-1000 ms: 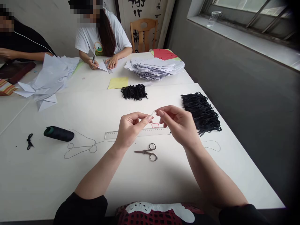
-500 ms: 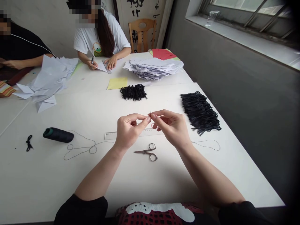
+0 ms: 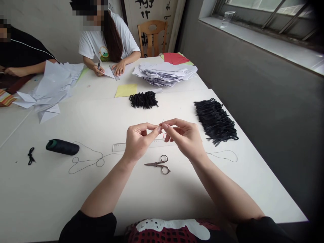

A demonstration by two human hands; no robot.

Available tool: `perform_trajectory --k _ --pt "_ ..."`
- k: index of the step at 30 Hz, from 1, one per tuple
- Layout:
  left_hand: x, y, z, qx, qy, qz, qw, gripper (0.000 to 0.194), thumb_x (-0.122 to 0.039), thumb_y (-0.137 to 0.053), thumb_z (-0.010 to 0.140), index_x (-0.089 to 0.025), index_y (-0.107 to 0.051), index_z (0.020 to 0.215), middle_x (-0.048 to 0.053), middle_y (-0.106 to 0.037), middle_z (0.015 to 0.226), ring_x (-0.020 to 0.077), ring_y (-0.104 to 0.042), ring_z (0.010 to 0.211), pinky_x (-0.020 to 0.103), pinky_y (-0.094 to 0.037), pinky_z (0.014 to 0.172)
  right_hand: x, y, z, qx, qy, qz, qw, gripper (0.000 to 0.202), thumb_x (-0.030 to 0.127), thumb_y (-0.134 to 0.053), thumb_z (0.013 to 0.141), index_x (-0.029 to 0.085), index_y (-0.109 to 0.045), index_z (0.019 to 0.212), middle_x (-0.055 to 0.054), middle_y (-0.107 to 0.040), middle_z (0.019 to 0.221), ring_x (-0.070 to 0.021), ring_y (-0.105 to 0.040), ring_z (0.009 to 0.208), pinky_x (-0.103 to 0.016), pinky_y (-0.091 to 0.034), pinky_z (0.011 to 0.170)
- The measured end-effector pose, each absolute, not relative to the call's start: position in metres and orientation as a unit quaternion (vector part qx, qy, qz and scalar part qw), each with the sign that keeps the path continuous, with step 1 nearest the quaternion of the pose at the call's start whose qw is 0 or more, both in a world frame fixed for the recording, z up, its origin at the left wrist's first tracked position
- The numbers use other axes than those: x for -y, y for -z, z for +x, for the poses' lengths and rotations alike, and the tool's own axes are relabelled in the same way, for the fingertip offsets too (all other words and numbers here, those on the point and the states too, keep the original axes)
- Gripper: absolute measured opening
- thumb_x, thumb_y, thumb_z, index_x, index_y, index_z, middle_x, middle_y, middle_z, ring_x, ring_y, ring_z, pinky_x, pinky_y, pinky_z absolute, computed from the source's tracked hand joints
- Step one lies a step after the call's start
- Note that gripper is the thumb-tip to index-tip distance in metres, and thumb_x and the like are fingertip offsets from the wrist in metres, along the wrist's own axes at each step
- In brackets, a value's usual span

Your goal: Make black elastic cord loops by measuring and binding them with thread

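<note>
My left hand (image 3: pixel 139 141) and my right hand (image 3: pixel 183 136) meet above the table, thumb and forefinger of each pinched together with the tips touching. A thin, straight sliver that looks like a needle (image 3: pixel 162 121) pokes up between the fingertips from my right pinch. Black thread (image 3: pixel 101 158) trails from the spool (image 3: pixel 62 147) towards my left hand, and a loop of it emerges beyond my right wrist; its end at the fingers is too fine to make out. Below the hands lie small scissors (image 3: pixel 159 164) and a clear ruler (image 3: pixel 119 147), partly covered by my left hand.
Bundles of black cord loops lie ahead (image 3: pixel 143 100) and at right (image 3: pixel 215 121). One knotted black cord (image 3: pixel 31 156) is at far left. Beyond are a yellow sheet (image 3: pixel 126 90), a paper stack (image 3: pixel 164 74) and loose paper (image 3: pixel 54 87). Two people sit across the table.
My hands hold nearly the same pinch; the thin sliver between the fingertips now leans a little more to the right. The whole view has shifted very slightly.
</note>
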State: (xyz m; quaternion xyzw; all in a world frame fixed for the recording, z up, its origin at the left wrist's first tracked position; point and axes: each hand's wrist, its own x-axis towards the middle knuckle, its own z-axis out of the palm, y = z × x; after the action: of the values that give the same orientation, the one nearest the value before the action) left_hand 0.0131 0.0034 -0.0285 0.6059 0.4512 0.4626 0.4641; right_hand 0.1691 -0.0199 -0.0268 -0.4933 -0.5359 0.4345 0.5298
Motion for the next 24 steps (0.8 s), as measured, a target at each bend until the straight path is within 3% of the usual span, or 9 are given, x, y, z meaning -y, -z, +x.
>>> perform_trajectory --k 9,24 --pt "-0.0057 0.0305 0.0128 -0.43 -0.446 0.588 0.52 0.017 -0.038 -0.075 0.077 -0.022 -0.079 0.075 0.005 -0.075 0.076 0.0214 -0.067 0.076 0.033 -0.05 0.068 0.0195 0.0271 0.1692 0.538 -0.411 -0.515 0.526 0.036 0.05 -0.072 0.08 0.014 -0.071 0.08 -0.004 -0.069 0.07 -0.0115 -0.061 0.05 -0.022 -0.044 0.045" --pt "-0.0068 0.0288 0.0125 -0.426 -0.434 0.597 0.524 0.017 -0.037 -0.075 0.078 -0.021 -0.077 0.073 0.005 -0.073 0.075 0.0215 -0.067 0.078 0.031 -0.05 0.065 0.0207 0.0254 0.1691 0.536 -0.407 -0.523 0.523 0.036 0.051 -0.071 0.08 0.014 -0.07 0.079 -0.004 -0.069 0.071 -0.0112 -0.06 0.049 -0.023 -0.045 0.046"
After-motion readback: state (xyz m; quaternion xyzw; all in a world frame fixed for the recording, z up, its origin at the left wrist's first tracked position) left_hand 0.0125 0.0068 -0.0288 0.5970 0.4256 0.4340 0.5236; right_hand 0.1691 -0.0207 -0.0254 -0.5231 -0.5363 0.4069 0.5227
